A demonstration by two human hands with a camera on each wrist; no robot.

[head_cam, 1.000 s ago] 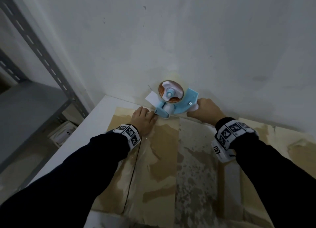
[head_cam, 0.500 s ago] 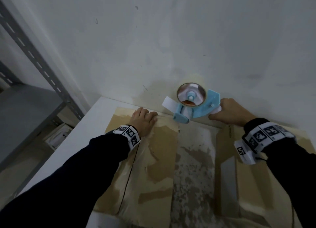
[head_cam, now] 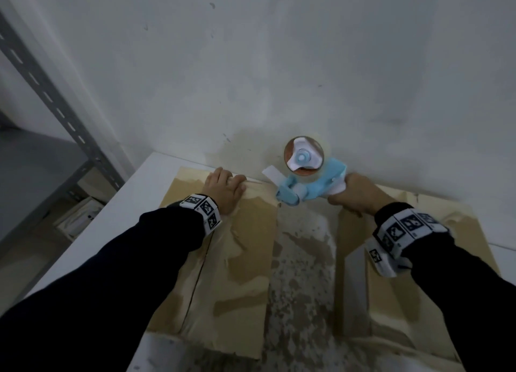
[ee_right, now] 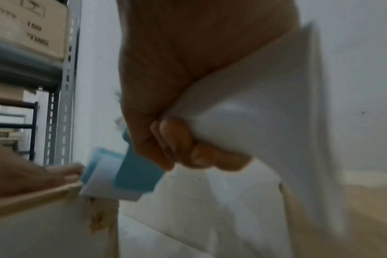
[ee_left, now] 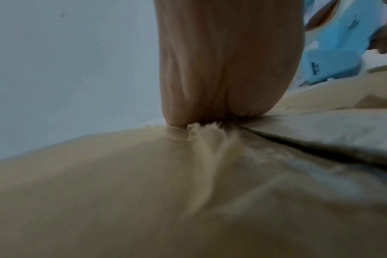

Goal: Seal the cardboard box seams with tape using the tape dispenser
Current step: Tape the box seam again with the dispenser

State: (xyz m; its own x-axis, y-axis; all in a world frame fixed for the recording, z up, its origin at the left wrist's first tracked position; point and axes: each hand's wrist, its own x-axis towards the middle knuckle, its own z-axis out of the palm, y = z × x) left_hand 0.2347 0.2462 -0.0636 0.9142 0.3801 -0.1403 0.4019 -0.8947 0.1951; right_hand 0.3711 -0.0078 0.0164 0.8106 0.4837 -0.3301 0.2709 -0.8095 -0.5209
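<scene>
Gripping tape dispenser [head_cam: 310,182] handle: right hand [head_cam: 356,194], fingers curled | left hand [head_cam: 223,191] flat, pressing cardboard box [head_cam: 245,260] far edge, left of dispenser

The cardboard box [head_cam: 245,260] lies on the counter [head_cam: 134,204] against the wall [head_cam: 279,64]; the tape dispenser [head_cam: 310,182] sits at its far edge. A shelf rack [head_cam: 55,98] stands left.

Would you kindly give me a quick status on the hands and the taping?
Left hand flat on cardboard box far edge. Right hand grips tape dispenser, nose at far edge. Wall close behind.
</scene>
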